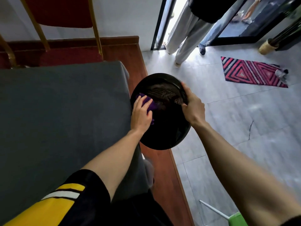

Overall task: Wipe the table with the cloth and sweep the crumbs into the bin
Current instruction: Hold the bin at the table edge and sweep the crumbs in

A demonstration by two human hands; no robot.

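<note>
Sleeve (65,198): black with yellow and white stripes, lowest in view at 7 o'clock; it covers the left upper arm, and the forearm runs bare up toward the bin.
Counter (57,115): spread with a grey cover, filling the frame from 8 to 10 o'clock; its right edge meets the bin's rim, which I judge is why the bin is brought there, so crumbs drop straight in.
Left hand (140,111): its grip is half curled, fingers pressed over the purple cloth (150,104), holding it at the counter's edge and over the bin's mouth, near centre frame.
Right hand (193,106): its grip is closed on the rim of the black bin (171,136) at the 3 o'clock side, thumb inside, apparently steadying and tilting the mouth toward the counter.
Bin contents: a dark ridged shape shows inside at the far wall; what it is I cannot tell.
Crumbs: none can be made out, neither on the grey cover nor in the dark bin.
Cloth: mostly hidden under the left hand; only its purple edges show.
Task stage: likely the last sweep over the edge, judged from the cloth's place.
Striped mat (252,72): on the tiled floor at 2 o'clock, well apart.
Bystander's legs (182,38): at 1 o'clock in the doorway, cut off above.
</note>
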